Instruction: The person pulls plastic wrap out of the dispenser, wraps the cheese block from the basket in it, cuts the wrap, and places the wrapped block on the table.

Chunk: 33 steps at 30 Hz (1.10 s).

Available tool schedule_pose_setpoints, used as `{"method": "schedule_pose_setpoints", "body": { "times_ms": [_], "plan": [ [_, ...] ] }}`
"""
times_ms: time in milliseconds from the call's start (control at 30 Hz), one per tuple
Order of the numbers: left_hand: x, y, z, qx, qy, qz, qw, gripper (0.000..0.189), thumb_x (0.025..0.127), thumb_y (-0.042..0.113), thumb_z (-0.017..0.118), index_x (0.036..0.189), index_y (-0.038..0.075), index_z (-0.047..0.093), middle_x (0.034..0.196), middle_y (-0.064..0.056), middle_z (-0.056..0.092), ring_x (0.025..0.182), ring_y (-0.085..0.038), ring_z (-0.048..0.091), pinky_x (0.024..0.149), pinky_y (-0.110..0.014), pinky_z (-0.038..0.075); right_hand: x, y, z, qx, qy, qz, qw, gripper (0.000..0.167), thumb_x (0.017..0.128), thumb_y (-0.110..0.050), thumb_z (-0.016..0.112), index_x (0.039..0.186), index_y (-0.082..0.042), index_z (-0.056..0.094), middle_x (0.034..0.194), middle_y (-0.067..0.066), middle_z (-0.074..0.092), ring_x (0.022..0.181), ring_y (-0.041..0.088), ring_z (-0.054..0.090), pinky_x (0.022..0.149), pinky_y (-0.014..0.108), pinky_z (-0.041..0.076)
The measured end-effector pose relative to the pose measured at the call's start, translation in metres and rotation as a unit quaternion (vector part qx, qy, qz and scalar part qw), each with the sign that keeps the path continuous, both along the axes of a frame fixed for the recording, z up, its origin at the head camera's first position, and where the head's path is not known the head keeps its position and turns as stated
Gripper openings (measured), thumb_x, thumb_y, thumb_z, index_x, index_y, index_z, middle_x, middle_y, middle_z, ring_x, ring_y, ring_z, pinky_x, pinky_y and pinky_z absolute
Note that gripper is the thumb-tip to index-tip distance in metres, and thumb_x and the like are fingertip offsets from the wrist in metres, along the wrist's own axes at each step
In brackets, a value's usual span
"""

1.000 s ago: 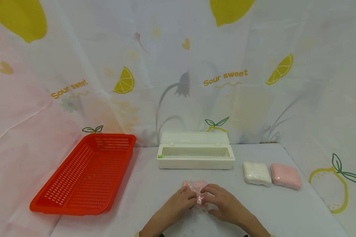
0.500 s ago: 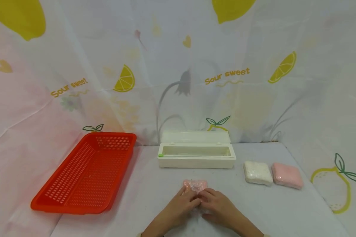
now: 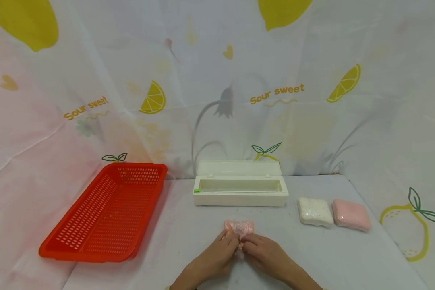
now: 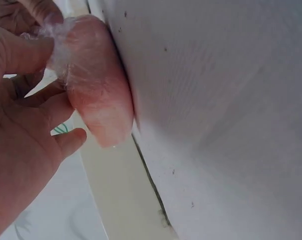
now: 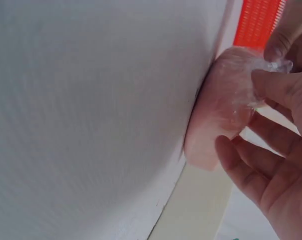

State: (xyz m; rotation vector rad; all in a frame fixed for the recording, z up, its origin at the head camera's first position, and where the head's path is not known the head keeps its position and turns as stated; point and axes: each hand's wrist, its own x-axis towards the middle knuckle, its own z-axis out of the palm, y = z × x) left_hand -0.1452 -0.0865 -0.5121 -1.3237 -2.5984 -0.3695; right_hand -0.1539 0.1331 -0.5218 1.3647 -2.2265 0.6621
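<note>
A pink block (image 3: 229,226) with rounded corners lies on the table in front of me, with clear cling film (image 4: 65,47) bunched over its near side. My left hand (image 3: 221,253) pinches the gathered film between thumb and fingers from the left. From the right, my right hand (image 3: 266,254) pinches the same film, fingertips close to the left ones. In the right wrist view the other right fingers (image 5: 243,170) lie alongside the block. Both palms and part of the film are hidden in the head view.
Behind the block stands a long white box (image 3: 239,200) with its lid raised and a green slider. A red perforated basket (image 3: 130,253) is at left. At right lie a wrapped white block (image 3: 314,211) and a wrapped pink block (image 3: 351,214).
My right hand has moved left and in, from loosely spread fingers over the film to a pinch beside the left hand. The film is now gathered between both hands.
</note>
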Motion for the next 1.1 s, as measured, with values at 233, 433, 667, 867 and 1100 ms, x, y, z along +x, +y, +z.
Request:
{"method": "schedule_pose_setpoints", "body": {
  "times_ms": [233,433,667,867,1100],
  "plan": [
    [-0.002,0.006,-0.001,0.096,-0.061,0.06,0.9917,0.008,0.101,0.011,0.052,0.102,0.008,0.045,0.084,0.008,0.038,0.078,-0.006,0.039,0.072,-0.023,0.042,0.006,-0.003,0.006,-0.017,-0.154,-0.069,0.9855,0.012,0.097,-0.014,0.063,0.106,-0.012,0.055,0.089,-0.009,0.061,0.076,0.001,0.057,0.067,0.022,0.049],
    [-0.005,0.015,0.001,0.138,-0.061,0.116,0.9817,0.009,0.095,0.006,0.059,0.094,0.008,0.05,0.076,0.007,0.045,0.064,-0.001,0.038,0.055,-0.013,0.036,0.004,-0.013,0.012,-0.001,-0.223,-0.168,0.9602,0.006,0.099,-0.02,0.06,0.098,-0.014,0.057,0.079,-0.011,0.058,0.065,-0.002,0.047,0.057,0.021,0.045],
    [-0.012,0.019,0.001,0.168,0.011,0.091,0.9815,0.014,0.086,-0.002,0.07,0.092,0.01,0.068,0.09,0.003,0.066,0.079,-0.007,0.061,0.07,-0.02,0.049,-0.005,-0.019,0.007,-0.017,-0.16,-0.185,0.9694,0.012,0.087,-0.015,0.075,0.092,-0.017,0.064,0.086,-0.011,0.06,0.076,0.003,0.05,0.063,0.024,0.047],
    [-0.012,0.011,0.001,0.092,0.061,0.062,0.992,0.006,0.085,0.012,0.074,0.09,0.016,0.074,0.099,0.007,0.069,0.101,-0.012,0.061,0.09,-0.037,0.048,-0.014,-0.013,0.002,-0.017,-0.077,-0.122,0.9894,0.015,0.08,-0.015,0.081,0.092,-0.018,0.073,0.106,-0.002,0.065,0.108,0.02,0.059,0.089,0.038,0.051],
    [-0.016,-0.013,0.01,-0.011,-0.055,0.026,0.9981,0.035,0.083,0.016,0.079,0.118,0.02,0.072,0.123,0.009,0.066,0.125,-0.012,0.054,0.101,-0.059,0.039,-0.016,0.004,0.004,0.042,-0.052,-0.018,0.9976,0.023,0.08,-0.017,0.08,0.101,-0.012,0.073,0.118,0.008,0.068,0.115,0.031,0.061,0.092,0.044,0.05]
  ]
}}
